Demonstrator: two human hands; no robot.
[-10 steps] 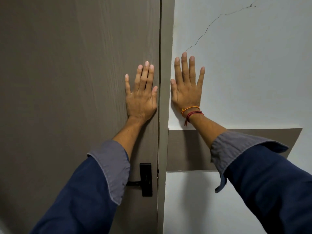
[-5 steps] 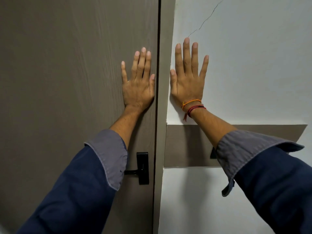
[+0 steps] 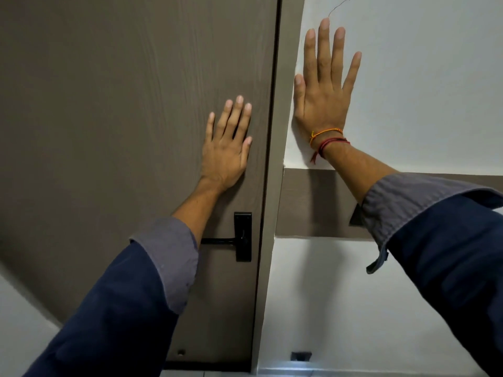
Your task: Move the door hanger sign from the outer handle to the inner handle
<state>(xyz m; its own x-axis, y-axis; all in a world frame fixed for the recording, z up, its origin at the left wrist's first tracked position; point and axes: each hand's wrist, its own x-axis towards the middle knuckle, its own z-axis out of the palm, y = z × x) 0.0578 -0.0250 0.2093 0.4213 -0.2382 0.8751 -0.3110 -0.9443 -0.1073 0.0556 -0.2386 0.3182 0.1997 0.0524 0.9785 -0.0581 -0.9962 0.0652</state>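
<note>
A closed grey-brown door (image 3: 122, 118) fills the left of the view. Its black lever handle (image 3: 241, 239) sits on a black backplate near the door's right edge, the lever partly hidden behind my left sleeve. No door hanger sign shows on the handle or anywhere else. My left hand (image 3: 227, 148) lies flat on the door above the handle, fingers together and pointing up. My right hand (image 3: 322, 88) lies flat on the white wall (image 3: 422, 91) right of the door frame, fingers spread, with orange and red threads at the wrist. Both hands hold nothing.
The door frame (image 3: 275, 159) runs down between the two hands. A brown band (image 3: 313, 202) crosses the wall at handle height. A thin crack marks the wall near the top edge. A small dark fitting (image 3: 300, 356) sits low on the wall near the floor.
The view has tilted down, bringing the door's bottom and the floor into sight. My left hand has slid lower on the door, closer to the handle; my right hand stays flat on the wall.
</note>
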